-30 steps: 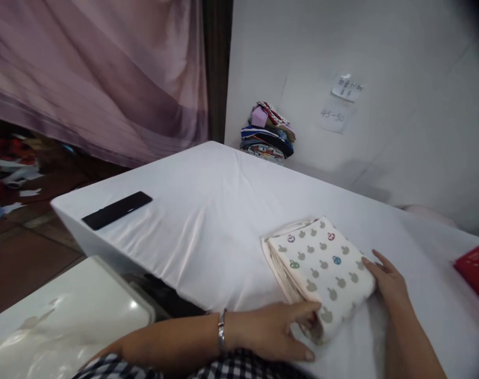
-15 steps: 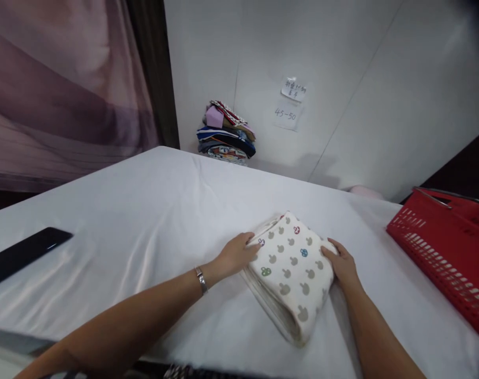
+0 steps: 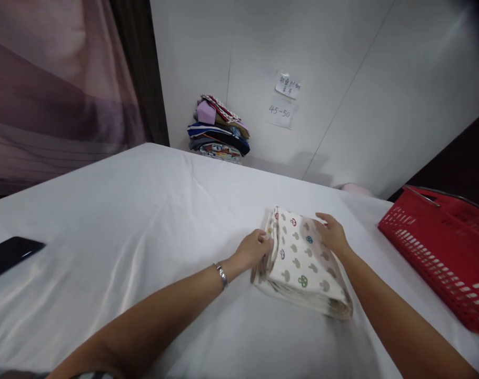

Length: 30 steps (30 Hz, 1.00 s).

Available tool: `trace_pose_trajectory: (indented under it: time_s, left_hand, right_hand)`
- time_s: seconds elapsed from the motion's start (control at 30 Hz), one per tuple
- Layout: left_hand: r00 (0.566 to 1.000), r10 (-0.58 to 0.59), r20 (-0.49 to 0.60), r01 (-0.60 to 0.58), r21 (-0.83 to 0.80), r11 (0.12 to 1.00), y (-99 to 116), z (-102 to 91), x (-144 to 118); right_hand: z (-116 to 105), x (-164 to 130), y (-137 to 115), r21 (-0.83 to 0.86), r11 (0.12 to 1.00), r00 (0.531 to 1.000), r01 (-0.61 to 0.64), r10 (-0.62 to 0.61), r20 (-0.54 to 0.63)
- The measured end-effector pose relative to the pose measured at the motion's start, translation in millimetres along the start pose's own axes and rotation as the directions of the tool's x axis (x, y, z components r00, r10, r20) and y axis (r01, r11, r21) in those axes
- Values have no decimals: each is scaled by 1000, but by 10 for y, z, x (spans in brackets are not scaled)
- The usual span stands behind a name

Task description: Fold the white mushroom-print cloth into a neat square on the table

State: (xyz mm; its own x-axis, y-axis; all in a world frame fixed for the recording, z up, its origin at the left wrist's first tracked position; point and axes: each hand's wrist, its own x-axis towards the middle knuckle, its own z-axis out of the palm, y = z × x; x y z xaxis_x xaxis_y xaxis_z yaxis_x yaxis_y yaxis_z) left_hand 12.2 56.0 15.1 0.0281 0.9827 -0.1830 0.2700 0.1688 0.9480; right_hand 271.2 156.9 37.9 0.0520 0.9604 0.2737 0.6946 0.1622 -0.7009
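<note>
A folded white cloth (image 3: 298, 258), printed with grey, red, blue and green mushrooms, rests on the white-covered table. Several layers show along its near side, and the near right corner is blurred. My left hand (image 3: 256, 249), with a silver bracelet at the wrist, pinches the left folded edge. On the far right side, my right hand (image 3: 332, 235) grips the cloth's edge between thumb and fingers; part of that grip is hidden.
A red plastic basket (image 3: 440, 247) stands at the right. A black phone-like object (image 3: 14, 255) lies at the left. Folded clothes (image 3: 219, 131) are stacked by the wall beyond the far edge. Paper notes (image 3: 281, 111) hang on the wall, and a curtain (image 3: 58, 79) hangs at the left.
The cloth has turned so its layered side faces nearer me. Both hands have moved with it, the left one rightward along its edge. The view has shifted slightly.
</note>
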Motion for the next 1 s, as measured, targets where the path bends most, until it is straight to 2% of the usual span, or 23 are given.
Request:
trace_pose_trajectory:
  time_s: [0.07,0.1,0.17,0.23,0.33,0.47,0.6,0.77,1.0]
  left_hand:
    - [1000,-5,-25,4,-19,1000,38,16,177]
    - [999,-15,-31,14,-40,999,60,35,259]
    - [998,-34,-48,29,-96,995,99,88,398]
    - [998,-47,-50,40,-140,989,117,145,493]
    - [999,-50,-14,47,-163,985,103,195,554]
    - [998,-49,27,53,-167,985,59,168,539]
    - [995,-78,54,87,-178,980,57,122,509]
    - [991,-113,74,126,-207,970,64,118,516]
    - [988,-104,113,130,-249,960,44,91,514]
  right_hand:
    - [100,-186,-198,127,990,985,-59,37,169]
    - [156,-270,-303,162,980,962,-118,72,263]
    - [267,-403,-499,157,962,903,-221,142,405]
    - [364,-478,-648,108,957,863,-270,191,467]
    - [484,-506,-754,40,960,856,-278,228,465]
    - [605,-507,-740,-1,957,854,-291,261,450]
    - [618,-549,-735,111,935,853,-336,252,457]
    - [572,-595,-846,222,896,874,-385,278,399]
    - [686,-561,-864,19,942,870,-336,302,390]
